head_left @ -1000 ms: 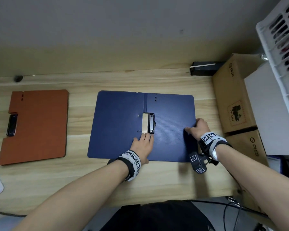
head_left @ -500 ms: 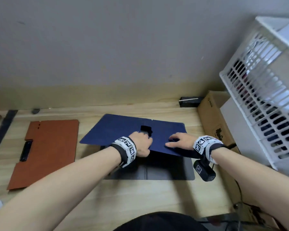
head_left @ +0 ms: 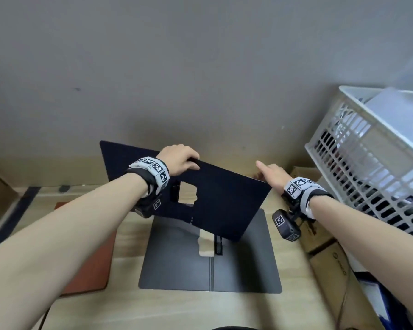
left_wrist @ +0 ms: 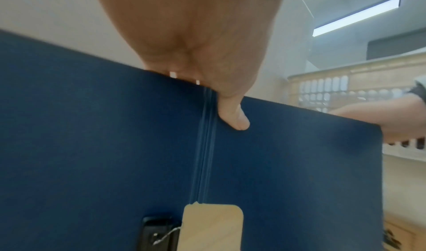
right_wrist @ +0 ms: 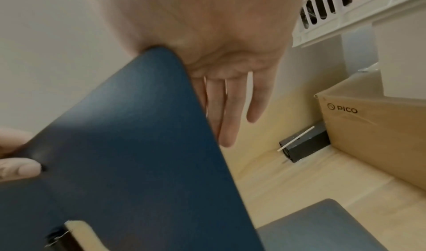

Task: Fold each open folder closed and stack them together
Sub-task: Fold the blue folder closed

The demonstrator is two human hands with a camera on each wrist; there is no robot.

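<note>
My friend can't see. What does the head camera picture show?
Two bare hands lift an open navy folder off a wooden desk: the left hand grips its top edge, the right hand steadies its right corner. A grey folder lies open underneath.

Bare forearms; each wrist wears a grey band (head_left: 153, 168) of black-and-white square markers over a black strap, a small black tagged camera (head_left: 287, 225) hanging below.
</note>
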